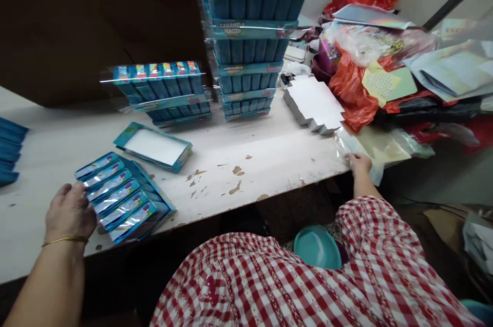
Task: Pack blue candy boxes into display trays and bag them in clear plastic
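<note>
On the left of the table, my left hand [71,211] rests against the near left side of a tray of small blue boxes [121,196], its fingers curled at their ends. The boxes stand in a row in the blue cardboard tray. Far to the right, at the table's front edge, my right hand [360,164] pinches a clear plastic bag [376,170], part of a flat pile; its fingertips are partly blurred. Just behind the boxes lies an empty blue tray [156,147] with a white inside.
Wrapped blue packs form a tall stack [246,50] and a shorter stack [165,93] at the back. Cut white card sheets [314,103] lie right of them. Red plastic bags [352,88] and papers crowd the right side. A teal basin [318,247] is below the table.
</note>
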